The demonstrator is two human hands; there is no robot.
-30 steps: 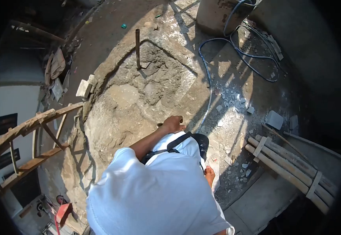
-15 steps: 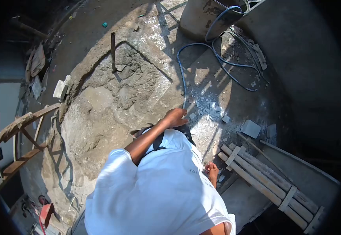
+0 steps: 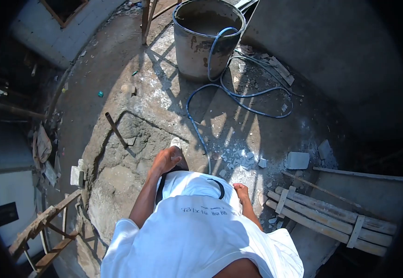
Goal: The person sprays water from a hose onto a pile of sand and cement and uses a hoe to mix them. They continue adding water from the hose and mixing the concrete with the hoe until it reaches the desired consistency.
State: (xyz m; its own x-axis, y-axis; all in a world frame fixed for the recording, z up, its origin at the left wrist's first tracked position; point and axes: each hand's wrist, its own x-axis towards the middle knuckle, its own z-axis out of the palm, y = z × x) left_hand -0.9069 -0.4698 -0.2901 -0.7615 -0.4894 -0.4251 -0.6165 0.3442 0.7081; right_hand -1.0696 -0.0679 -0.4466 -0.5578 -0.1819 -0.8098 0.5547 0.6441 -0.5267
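Note:
My left hand (image 3: 166, 161) hangs in front of my body, its fingers loosely bent and nothing visible in them. Below it, a foot in a light shoe (image 3: 176, 142) steps forward at the edge of the rough mortar patch (image 3: 141, 139). At my right side, my right hand (image 3: 241, 190) hangs low with relaxed fingers, partly cut off by the shirt; I see no object in it. Ahead stands a large tub (image 3: 196, 58), and a blue hose (image 3: 261, 112) runs over its rim and loops across the ground.
A metal pipe (image 3: 116, 129) sticks up from the mortar. Broken tile pieces (image 3: 241, 160) lie ahead to the right, near a white block (image 3: 298, 161). A bamboo bench (image 3: 322, 214) stands at the right, a wooden frame (image 3: 48, 227) at the left. A grey wall (image 3: 312, 51) rises beyond.
The view has tilted up and turned, so the tub shows whole. My left hand has swung left, away from the hose, and a foot has come into sight.

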